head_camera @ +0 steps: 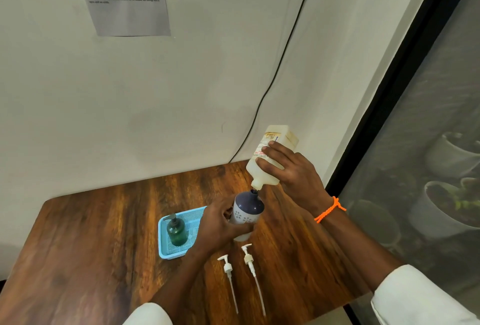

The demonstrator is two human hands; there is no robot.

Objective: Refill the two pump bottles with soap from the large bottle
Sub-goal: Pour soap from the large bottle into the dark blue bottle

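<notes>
A green pump bottle [176, 231] waits in the blue basket [163, 241]. The left hand [220, 223] wraps the white-and-navy bottle [246, 211], steadying it while the right hand [288, 168] grips the upended large soap bottle [272, 153], its nozzle at the mouth. Two pump heads [249, 257] lie nearer.

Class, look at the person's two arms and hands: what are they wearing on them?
Both hands are bare, with no gloves. The right hand has an orange knotted cord bracelet on its wrist, and a white sleeve covers the forearm lower down. The left hand has nothing on its wrist; a white sleeve shows at the bottom edge.
</notes>
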